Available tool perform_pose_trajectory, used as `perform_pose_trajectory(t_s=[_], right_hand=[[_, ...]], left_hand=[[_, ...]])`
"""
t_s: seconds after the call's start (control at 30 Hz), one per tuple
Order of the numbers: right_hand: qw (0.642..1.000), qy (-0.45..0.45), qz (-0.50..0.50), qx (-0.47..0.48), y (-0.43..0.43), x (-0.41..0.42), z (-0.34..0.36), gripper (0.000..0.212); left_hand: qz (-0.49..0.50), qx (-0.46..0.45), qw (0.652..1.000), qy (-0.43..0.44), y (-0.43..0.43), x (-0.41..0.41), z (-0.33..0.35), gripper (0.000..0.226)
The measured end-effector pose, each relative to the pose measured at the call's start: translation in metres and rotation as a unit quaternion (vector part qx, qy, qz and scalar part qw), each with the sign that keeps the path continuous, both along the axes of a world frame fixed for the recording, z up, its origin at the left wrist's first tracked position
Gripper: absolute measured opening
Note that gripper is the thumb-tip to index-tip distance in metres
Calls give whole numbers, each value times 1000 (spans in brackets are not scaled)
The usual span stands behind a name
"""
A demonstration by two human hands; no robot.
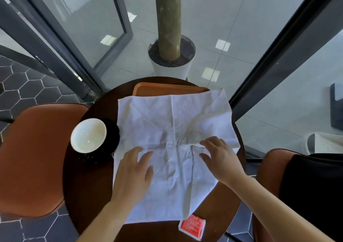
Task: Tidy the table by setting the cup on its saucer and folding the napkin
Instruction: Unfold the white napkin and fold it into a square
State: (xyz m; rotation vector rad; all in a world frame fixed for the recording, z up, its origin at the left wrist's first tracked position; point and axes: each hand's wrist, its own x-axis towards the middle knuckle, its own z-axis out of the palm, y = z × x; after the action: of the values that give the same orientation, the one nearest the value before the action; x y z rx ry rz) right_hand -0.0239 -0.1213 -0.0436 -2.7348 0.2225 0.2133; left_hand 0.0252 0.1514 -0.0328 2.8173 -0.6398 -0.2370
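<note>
A white cloth napkin [172,122] lies spread over the middle of the small round dark table [87,186], creased, with its right flap folded inward. My left hand [134,169] rests flat on the napkin's lower left part, fingers apart. My right hand [220,154] lies on the folded right flap, fingers spread. A white-lined cup [88,135] with a dark outside stands on a black saucer [113,130] at the table's left edge, touching the napkin's left side.
An orange tray [167,88] lies at the table's far side, partly under the napkin. A red packet [192,227] sits near the front edge. Brown chairs [33,158] stand left and right. A potted tree trunk [169,56] rises beyond the glass.
</note>
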Motion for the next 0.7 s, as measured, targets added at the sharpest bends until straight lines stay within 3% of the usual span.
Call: perform_pose_trajectory(t_s=[0.1, 0.27, 0.37, 0.5, 0.6, 0.7], right_hand=[[999, 24, -4, -35, 4, -5, -3, 46], [996, 37, 10, -78, 1, -12, -8, 51], [997, 26, -8, -67, -4, -14, -8, 42], [999, -7, -49, -11, -9, -22, -3, 13], [996, -43, -70, 35, -18, -36, 4, 6], [992, -62, -90, 63, -29, -57, 12, 29]], left_hand=[[-30, 39, 999, -10, 9, -20, -14, 50], [-51, 103, 992, 54, 16, -31, -33, 59], [-55, 109, 991, 62, 20, -32, -35, 60], [-35, 101, 991, 79, 28, -36, -30, 60], [-6, 57, 996, 69, 38, -42, -20, 55], [133, -52, 988, 67, 56, -55, -13, 47]])
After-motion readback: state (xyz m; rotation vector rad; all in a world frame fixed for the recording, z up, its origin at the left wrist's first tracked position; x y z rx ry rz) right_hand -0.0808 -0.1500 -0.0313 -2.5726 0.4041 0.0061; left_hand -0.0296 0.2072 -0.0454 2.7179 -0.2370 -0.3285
